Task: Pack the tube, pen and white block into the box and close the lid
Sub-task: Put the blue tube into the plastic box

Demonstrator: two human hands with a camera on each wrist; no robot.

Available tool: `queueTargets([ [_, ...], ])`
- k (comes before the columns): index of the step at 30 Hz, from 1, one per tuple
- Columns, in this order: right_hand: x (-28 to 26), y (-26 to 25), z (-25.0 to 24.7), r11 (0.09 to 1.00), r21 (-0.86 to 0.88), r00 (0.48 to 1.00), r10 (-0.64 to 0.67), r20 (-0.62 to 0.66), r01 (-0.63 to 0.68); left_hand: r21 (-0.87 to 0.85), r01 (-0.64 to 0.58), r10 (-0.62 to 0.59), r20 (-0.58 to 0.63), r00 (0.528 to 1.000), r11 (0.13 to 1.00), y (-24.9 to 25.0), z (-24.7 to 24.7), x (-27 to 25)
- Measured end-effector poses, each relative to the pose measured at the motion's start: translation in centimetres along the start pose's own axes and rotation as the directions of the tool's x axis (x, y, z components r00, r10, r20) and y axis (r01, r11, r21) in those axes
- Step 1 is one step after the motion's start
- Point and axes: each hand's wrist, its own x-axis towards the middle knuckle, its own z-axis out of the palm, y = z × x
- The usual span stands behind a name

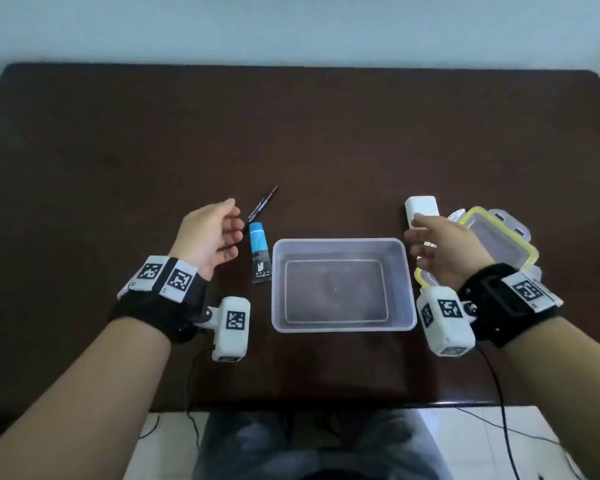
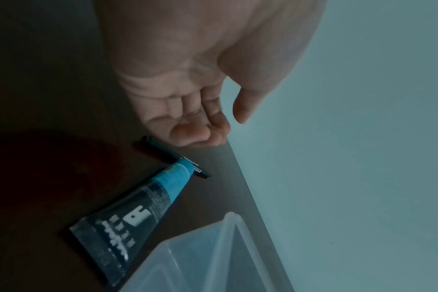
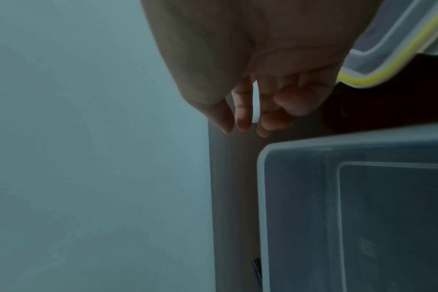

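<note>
An empty clear plastic box stands in the middle of the dark table. Left of it lies a tube with a blue cap end and dark body, and behind that a dark pen. My left hand hovers just left of the pen and tube, fingers relaxed and holding nothing; the left wrist view shows the tube and pen below the fingers. The white block lies behind the box's right corner. My right hand hangs over its near end, fingers loosely curved, empty.
The clear lid with a yellow seal lies right of the box, partly under my right wrist. Cables run from both wrist cameras off the table's near edge. The far half of the table is bare dark wood.
</note>
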Motion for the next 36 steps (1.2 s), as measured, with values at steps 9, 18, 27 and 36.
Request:
queueTargets([
  [9, -0.2, 5.1, -0.7, 0.973, 0.127, 0.969, -0.209, 0.135, 0.192, 0.279, -0.188, 0.169, 0.092, 0.981, 0.942, -5.6, -2.1, 1.9],
  [18, 0.2, 7.6, -0.8, 0.941, 0.094, 0.930, -0.336, 0.149, 0.325, 0.133, -0.286, 0.278, 0.080, 0.957, 0.949, -7.4, -0.7, 2.4],
  [27, -1.5, 8.7, -0.3, 0.910, 0.140, 0.900, -0.409, 0.152, 0.390, 0.267, -0.326, 0.341, -0.012, 0.940, 0.907, -9.1, 0.1, 0.5],
  [36, -1.5, 9.7, -0.8, 0.862, -0.054, 0.858, -0.493, 0.145, 0.504, 0.618, -0.334, 0.452, -0.039, 0.891, 0.712, -9.1, 1.0, -1.2],
])
